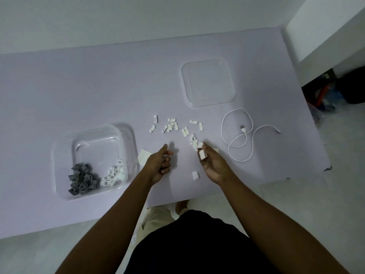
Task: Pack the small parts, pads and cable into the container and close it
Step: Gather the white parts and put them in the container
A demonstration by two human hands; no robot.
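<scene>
A clear square container (94, 135) stands at the left of the table, holding grey clips (82, 179) and white clips (115, 173). Several loose white clips (171, 125) lie scattered in the middle. My right hand (211, 163) pinches white clips (201, 153) at its fingertips. My left hand (161, 165) hovers with curled fingers round something small that is mostly hidden. One white clip (195, 175) lies between my hands. White pads (144, 156) lie partly under my left hand. A white USB cable (240, 135) is coiled at the right. The clear lid (208, 83) lies flat at the back.
The lilac table (79, 86) ends at a front edge near my body and a right edge past the cable. A white wall runs behind it. Dark clutter (335, 89) sits on the floor to the right.
</scene>
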